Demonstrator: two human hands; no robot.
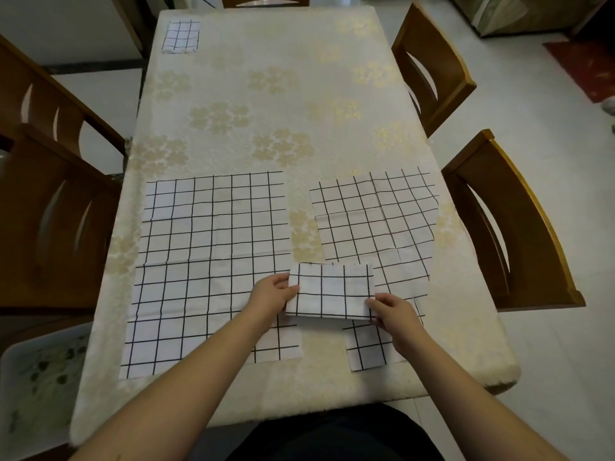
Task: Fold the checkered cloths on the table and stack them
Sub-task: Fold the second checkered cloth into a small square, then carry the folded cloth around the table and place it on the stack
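A small folded checkered cloth (331,291) is held just above the near part of the table (299,94). My left hand (271,294) pinches its left edge, and my right hand (392,311) pinches its lower right corner. A large checkered cloth (199,254) lies flat on the left. A second flat checkered cloth (372,221) lies on the right, partly under the folded one. At the far left corner sits another folded checkered cloth (180,36).
Wooden chairs stand on the left (56,211) and on the right (509,234), with another further back on the right (429,68). A white tub (40,387) sits on the floor at the near left. The table wears a cream flowered cover.
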